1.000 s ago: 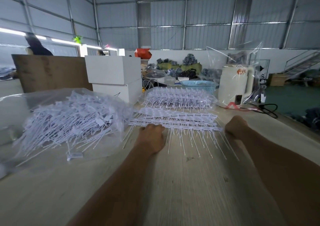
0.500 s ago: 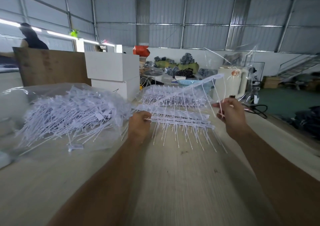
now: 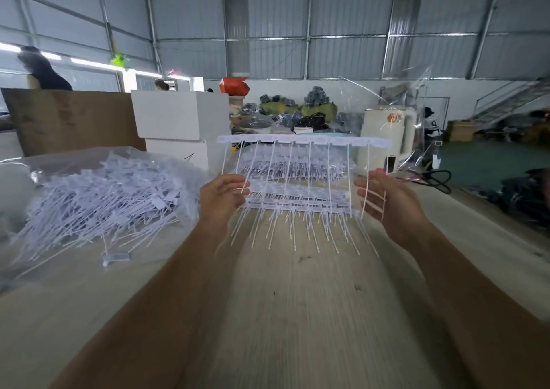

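Note:
I hold a comb-like strip of white plastic ties [image 3: 303,140] upright above the wooden table [image 3: 297,314], its bar on top and level, the thin ties hanging down. My left hand [image 3: 221,199] pinches the ties at the strip's left end. Those at the right end run between the thumb and fingers of my right hand [image 3: 387,204]. Below the lifted strip, a stack of more such strips [image 3: 297,207] lies flat on the table between my hands.
A clear bag of loose white ties [image 3: 98,198] fills the table's left side. Behind stand white boxes [image 3: 178,114], a brown board [image 3: 71,120], another bag of strips [image 3: 291,165] and a white appliance [image 3: 387,132] with a black cable [image 3: 431,177].
Both hands were down on the stack, then lifted one strip off it. The strip has swung from tilted to upright and level, and my hands have risen with it.

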The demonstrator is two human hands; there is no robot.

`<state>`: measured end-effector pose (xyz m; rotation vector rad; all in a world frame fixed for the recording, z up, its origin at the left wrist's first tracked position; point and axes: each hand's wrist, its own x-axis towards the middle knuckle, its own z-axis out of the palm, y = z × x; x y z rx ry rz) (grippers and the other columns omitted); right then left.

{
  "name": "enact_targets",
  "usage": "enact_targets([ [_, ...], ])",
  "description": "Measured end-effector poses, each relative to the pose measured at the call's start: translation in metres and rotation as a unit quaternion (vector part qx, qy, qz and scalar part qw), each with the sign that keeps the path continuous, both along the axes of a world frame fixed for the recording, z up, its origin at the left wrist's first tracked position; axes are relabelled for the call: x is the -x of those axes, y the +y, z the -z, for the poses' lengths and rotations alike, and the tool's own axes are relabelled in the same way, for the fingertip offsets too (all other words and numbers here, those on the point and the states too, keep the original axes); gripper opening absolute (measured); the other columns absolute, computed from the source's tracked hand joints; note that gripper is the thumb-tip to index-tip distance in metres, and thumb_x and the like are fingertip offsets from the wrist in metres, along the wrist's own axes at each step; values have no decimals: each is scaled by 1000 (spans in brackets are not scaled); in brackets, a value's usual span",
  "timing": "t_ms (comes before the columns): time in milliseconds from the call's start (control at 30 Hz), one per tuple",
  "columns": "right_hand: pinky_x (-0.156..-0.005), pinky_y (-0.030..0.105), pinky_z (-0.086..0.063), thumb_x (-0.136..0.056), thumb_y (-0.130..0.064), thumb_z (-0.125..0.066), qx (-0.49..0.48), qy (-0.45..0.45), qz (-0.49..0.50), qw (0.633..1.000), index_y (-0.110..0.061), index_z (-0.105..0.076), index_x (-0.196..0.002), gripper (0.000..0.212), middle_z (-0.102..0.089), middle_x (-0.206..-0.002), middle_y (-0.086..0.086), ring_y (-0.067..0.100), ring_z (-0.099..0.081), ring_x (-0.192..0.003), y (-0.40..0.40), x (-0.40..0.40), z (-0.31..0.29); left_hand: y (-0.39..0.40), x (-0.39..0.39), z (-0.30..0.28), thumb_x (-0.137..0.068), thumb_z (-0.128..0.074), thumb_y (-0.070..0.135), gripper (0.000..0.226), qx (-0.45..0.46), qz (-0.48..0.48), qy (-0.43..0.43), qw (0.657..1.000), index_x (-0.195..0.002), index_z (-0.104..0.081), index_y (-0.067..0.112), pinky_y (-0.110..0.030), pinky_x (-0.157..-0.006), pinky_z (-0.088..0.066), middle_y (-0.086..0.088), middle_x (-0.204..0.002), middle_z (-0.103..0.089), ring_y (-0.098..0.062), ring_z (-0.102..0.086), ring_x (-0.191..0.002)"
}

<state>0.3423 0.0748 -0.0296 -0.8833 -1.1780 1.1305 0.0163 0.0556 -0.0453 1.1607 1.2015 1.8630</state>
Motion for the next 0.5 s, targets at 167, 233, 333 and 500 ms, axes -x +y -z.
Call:
enact_targets([
  [167, -95, 40, -54, -93, -45, -64, -31, -11, 3, 999, -8, -65, -123, 48, -75, -114, 5, 21, -72, -105, -3, -1, -11, 4, 1, 2, -80, -63, -20, 37, 18, -8, 22, 1000, -95, -75, 12, -27, -66, -57, -9, -87, -75, -17, -72, -77],
  [233, -88, 36, -58, -99, -43, -58, -20, 30, 24, 999, -4, -64, -124, 47, -75, -112, 10, 23, -73, -100, -1, -1, -13, 3, 1, 3, -79, -62, -20, 37, 17, -12, 33, 999, -93, -75, 12, -26, -66, -56, -9, -84, -74, -16, -71, -75],
  [333, -74, 27, -59, -104, -43, -49, 8, 86, 31, 996, 3, -60, -129, 53, -75, -107, 11, 16, -73, -85, -1, -1, -17, 1, -3, 1, -78, -57, -22, 39, 13, -14, 48, 999, -87, -74, 11, -18, -57, -51, -7, -75, -73, -13, -69, -68],
  [500, -70, 23, -58, -106, -34, -48, 17, 158, 36, 987, 5, -58, -131, 48, -76, -99, 7, 12, -71, -75, -2, -2, -25, 3, -4, -12, -67, -40, -12, 41, 12, -149, 34, 988, -61, -70, 15, -27, -57, -51, -11, -64, -70, -23, -68, -60],
])
